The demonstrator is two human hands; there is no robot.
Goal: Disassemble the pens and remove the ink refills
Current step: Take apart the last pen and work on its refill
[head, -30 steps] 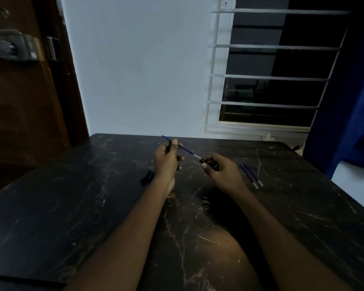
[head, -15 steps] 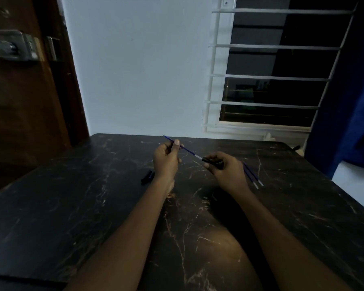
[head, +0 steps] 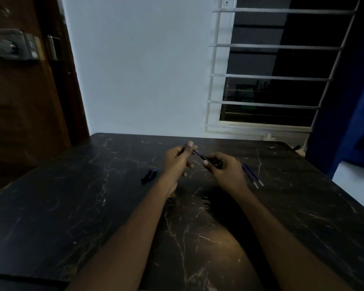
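One slanted axis: pinching blue refill (head: 197,153) far-left in left hand (head: 177,162), gripping black pen body (head: 207,159) near-right in right hand (head: 225,171).

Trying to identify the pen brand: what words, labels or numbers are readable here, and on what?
None readable.
Held blue refill, black pen piece: no marking shows.
Two refills and black pen parts on the table: too small, dim.
Door lock: no legible label.

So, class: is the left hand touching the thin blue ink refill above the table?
Touching. The head view shows the left hand pinching the thin blue ink refill between thumb and fingers.
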